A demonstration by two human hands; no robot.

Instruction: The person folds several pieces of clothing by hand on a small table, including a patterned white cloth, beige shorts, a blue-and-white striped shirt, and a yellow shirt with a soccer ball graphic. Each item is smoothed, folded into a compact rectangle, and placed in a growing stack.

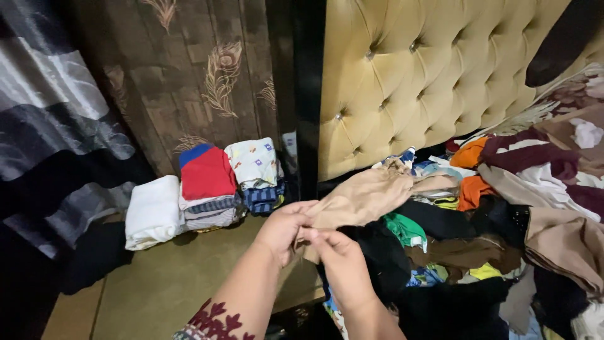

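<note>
My left hand [283, 230] and my right hand [340, 261] meet at the centre, both pinching the near edge of a tan garment [368, 195]. The garment stretches away from my fingers up and to the right, lying over a heap of mixed clothes [478, 252] on the bed. A black piece [384, 252] lies just under my right hand. My left forearm has a dark red patterned cuff [211, 321] at the bottom edge.
Folded piles stand at the back left of an olive surface [163, 283]: a white one [151, 211], a red and blue one [206, 182], a printed white one [255, 167]. A tufted gold headboard [428, 82] rises behind the heap. Dark curtains [189, 75] hang at the left.
</note>
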